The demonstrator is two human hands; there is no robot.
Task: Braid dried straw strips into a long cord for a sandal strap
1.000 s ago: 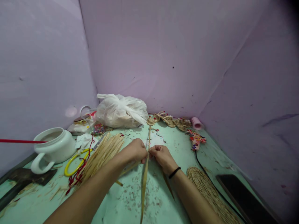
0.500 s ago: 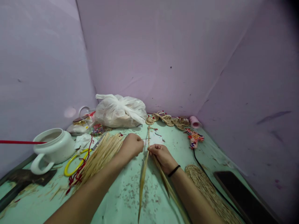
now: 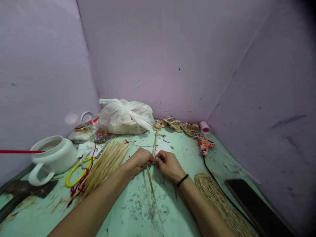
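Note:
A thin braid of pale straw (image 3: 155, 143) runs away from me across the table, with a bit of red thread by its far end. At its near end my left hand (image 3: 142, 158) and my right hand (image 3: 169, 165) meet, both pinched closed on the straw. One loose straw strip (image 3: 150, 182) trails toward me from under the left fingers. Other strips run back beneath my right wrist, which wears a black band. The fingertips cover the exact point of the hold. Left of my left hand lies a bundle of cut straw (image 3: 108, 168).
To the left are a white pot (image 3: 55, 156), yellow-handled scissors (image 3: 78, 172) and a hammer-like tool (image 3: 27, 191). A white plastic bag (image 3: 125, 117) and woven sandals (image 3: 176, 125) line the back. Rightward lie a glue gun (image 3: 204, 143), cord, woven sole (image 3: 214, 194) and phone-like black slab (image 3: 254, 204).
My left hand has come right and down to the braid, beside my right hand, and now pinches the straw. The front loose strip has shifted its angle. The view has turned slightly.

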